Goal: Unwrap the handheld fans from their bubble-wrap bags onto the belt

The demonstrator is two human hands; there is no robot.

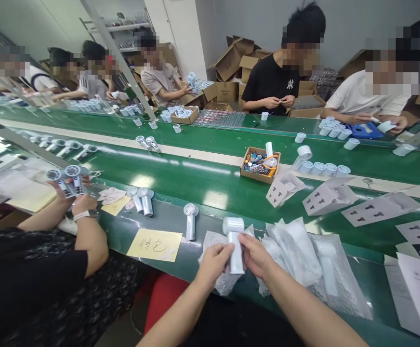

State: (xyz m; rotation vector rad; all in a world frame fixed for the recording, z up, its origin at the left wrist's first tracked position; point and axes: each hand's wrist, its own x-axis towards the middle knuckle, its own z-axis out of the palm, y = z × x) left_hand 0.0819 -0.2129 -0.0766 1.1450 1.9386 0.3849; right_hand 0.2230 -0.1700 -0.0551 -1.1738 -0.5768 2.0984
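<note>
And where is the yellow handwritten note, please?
In the head view, the note lies on the bench, left of the person's left hand, beside a lone fan.

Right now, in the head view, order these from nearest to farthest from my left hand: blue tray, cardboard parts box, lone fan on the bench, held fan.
1. Held fan, touching your left hand.
2. Lone fan, to the hand's left.
3. Cardboard parts box, ahead, slightly right.
4. Blue tray, far side, to the right.
</note>
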